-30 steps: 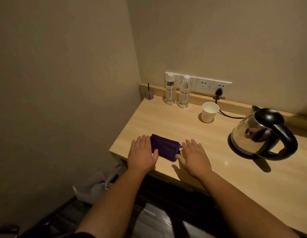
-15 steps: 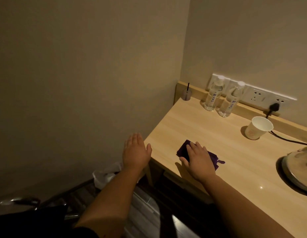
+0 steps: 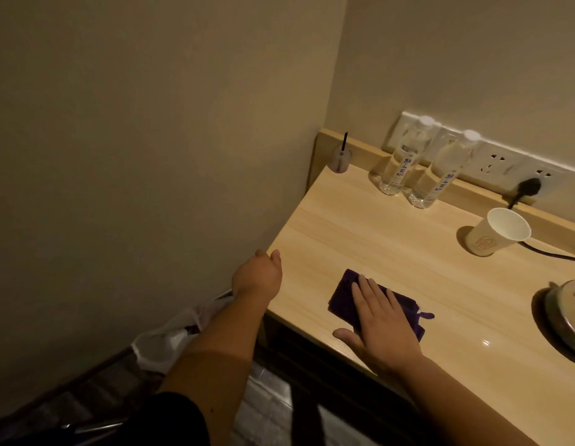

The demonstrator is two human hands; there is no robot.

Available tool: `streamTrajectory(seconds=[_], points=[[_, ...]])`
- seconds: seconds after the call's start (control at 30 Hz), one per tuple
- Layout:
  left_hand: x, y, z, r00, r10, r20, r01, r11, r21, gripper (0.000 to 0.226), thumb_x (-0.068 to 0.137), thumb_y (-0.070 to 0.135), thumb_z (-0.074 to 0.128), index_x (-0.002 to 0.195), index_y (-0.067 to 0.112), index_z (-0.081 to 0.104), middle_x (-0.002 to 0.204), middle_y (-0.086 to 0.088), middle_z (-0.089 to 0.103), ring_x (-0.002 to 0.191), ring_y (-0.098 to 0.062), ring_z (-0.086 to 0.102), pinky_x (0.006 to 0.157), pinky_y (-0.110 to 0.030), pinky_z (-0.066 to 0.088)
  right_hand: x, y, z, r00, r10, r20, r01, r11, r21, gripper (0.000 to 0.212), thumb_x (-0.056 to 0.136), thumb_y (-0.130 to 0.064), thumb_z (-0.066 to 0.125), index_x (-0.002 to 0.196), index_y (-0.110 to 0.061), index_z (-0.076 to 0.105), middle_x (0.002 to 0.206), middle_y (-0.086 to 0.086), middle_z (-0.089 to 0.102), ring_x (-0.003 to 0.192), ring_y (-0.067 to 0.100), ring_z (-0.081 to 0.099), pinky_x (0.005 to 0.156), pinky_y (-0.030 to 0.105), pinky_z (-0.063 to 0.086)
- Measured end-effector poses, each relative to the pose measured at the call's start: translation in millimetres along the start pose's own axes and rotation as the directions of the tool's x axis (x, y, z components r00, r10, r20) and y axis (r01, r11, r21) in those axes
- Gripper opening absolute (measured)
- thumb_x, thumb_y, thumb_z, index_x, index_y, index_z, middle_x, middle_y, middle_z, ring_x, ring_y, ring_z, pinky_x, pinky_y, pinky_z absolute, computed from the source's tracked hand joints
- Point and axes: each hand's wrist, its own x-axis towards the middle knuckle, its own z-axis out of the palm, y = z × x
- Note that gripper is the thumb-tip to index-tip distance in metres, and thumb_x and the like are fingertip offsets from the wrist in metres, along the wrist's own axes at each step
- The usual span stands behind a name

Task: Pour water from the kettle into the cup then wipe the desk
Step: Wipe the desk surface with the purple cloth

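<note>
My right hand (image 3: 381, 323) lies flat, fingers extended and together, palm pressed on the folded dark purple cloth (image 3: 342, 292) near the front edge of the light wooden desk (image 3: 376, 233). It grips nothing; the hand only rests on top, and the cloth's left portion and a frayed corner on the right show from under it.

My left hand (image 3: 259, 275) hangs just off the desk's left edge, thumb touching or nearly touching that edge. Its fingers are turned away from the camera; I cannot tell how far they are curled, and nothing is visibly held.

The white paper cup (image 3: 496, 231) stands upright toward the back right, well apart from the cloth. The shiny metal kettle (image 3: 569, 312) is cut off at the right frame edge; only part of its body is visible. Its black power cord (image 3: 550, 252) runs behind the cup.

Two clear plastic water bottles (image 3: 421, 165) stand side by side against the back ledge.
</note>
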Motion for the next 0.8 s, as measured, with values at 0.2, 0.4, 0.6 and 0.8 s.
streamTrajectory(seconds=[0.2,0.4,0.6,0.8], points=[[-1.1,-1.1,-0.6,0.998,0.035,-0.055,-0.036,0.999,-0.014,0.052,0.103,0.041,0.018,0.113,0.004,0.053,0.107,-0.020,0.066,0.096,-0.038,0.062,0.069,-0.039,0.042,-45.5,-20.0,0.3,0.988,-0.125,0.088,0.128,0.991,-0.025,0.108,0.075,-0.078,0.051,0.149,-0.006,0.020,0.155,0.015,0.012,0.143,0.031,0.015,0.114,0.039,-0.010],[-2.8,0.7,-3.9,0.997,0.020,-0.075,-0.023,0.999,-0.039,0.050,0.103,0.040,0.019,0.112,0.006,0.055,0.106,-0.018,0.066,0.096,-0.038,0.062,0.072,-0.039,0.043,-68.7,-30.4,-8.0,0.997,0.031,0.064,-0.059,0.873,0.484,0.065,0.091,-0.015,0.057,0.149,-0.016,0.027,0.156,-0.002,0.023,0.141,0.011,0.024,0.107,0.008,-0.002],[-3.0,0.4,-4.3,0.998,0.012,-0.057,-0.015,0.999,-0.046,0.048,0.103,0.039,0.019,0.110,0.007,0.054,0.105,-0.017,0.067,0.096,-0.037,0.062,0.076,-0.040,0.046,-15.9,2.6,-85.2,0.877,0.261,0.404,-0.300,-0.360,0.884,0.026,0.091,-0.019,0.057,0.114,-0.010,0.064,0.103,0.020,0.072,0.095,0.040,0.066,0.089,0.053,0.049],[-4.0,-0.3,-1.3,0.996,0.030,-0.090,-0.033,0.999,-0.025,0.048,0.103,0.041,0.019,0.107,0.008,0.054,0.096,-0.015,0.068,0.087,-0.035,0.065,0.073,-0.041,0.052,122.0,38.0,-136.5,0.904,0.420,0.074,-0.144,0.138,0.980,0.016,0.096,-0.031,0.053,0.109,-0.024,0.059,0.107,0.007,0.068,0.094,0.028,0.064,0.084,0.047,0.052]])
